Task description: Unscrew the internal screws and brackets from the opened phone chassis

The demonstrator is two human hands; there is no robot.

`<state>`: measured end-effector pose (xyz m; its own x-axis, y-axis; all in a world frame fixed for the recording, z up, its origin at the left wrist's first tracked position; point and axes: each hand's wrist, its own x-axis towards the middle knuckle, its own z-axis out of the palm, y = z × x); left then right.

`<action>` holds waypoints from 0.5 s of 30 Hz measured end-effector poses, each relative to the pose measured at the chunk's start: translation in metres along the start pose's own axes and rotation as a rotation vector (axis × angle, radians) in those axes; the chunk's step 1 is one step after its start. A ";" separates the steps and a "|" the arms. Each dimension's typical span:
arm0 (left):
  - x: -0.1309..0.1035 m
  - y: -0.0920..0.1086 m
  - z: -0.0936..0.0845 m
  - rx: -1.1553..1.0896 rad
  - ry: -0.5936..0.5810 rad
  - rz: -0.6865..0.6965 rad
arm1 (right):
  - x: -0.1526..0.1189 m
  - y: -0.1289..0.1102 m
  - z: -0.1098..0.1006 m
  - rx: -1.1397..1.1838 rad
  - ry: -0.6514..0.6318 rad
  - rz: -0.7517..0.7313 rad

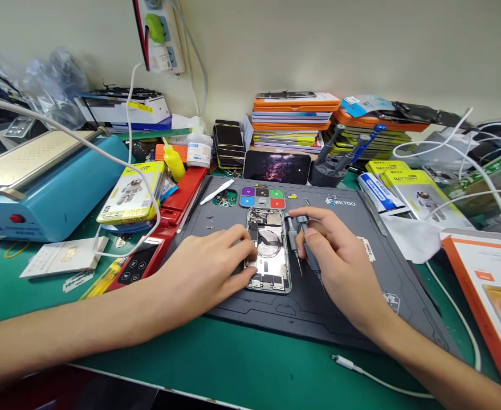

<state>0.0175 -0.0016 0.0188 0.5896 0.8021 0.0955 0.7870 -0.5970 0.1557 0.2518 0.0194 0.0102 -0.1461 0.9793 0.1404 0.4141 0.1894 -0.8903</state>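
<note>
An opened phone (271, 247) lies on the dark work mat (250, 310), its inner boards and a round coil area exposed. My left hand (220, 259) rests at its left edge, fingers curled over the frame and thumb near the lower part. My right hand (339, 256) is closed on a grey screwdriver (312, 256), its thin tip pointing down toward the mat. A second screwdriver (293, 236) is right beside it, along the phone's right edge; whether my fingers also touch that one I cannot tell.
Behind the phone sit a coloured tray (262, 197), a dark-screened phone (278, 167) and a screwdriver holder (329, 171). A white spudger (216, 192) lies left. A blue machine (57, 188) and battery boxes (130, 193) stand farther left. A white cable (382, 378) crosses the front right.
</note>
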 end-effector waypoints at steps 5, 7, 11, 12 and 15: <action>0.001 -0.004 -0.001 0.021 -0.014 0.030 | -0.001 0.002 0.001 -0.008 -0.016 -0.007; 0.001 -0.004 -0.001 0.036 -0.012 0.041 | -0.003 0.003 0.001 -0.011 -0.031 -0.012; -0.006 -0.002 0.003 0.122 0.100 0.124 | -0.006 0.004 0.001 -0.025 -0.042 -0.022; -0.009 -0.002 0.005 0.159 0.150 0.162 | -0.007 0.004 0.002 -0.024 -0.034 -0.027; -0.019 -0.002 0.012 0.260 0.274 0.268 | -0.011 0.004 0.003 0.018 -0.026 -0.042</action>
<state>0.0070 -0.0158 0.0045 0.7365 0.5725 0.3604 0.6532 -0.7404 -0.1586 0.2521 0.0087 0.0039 -0.1861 0.9683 0.1669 0.3913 0.2288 -0.8914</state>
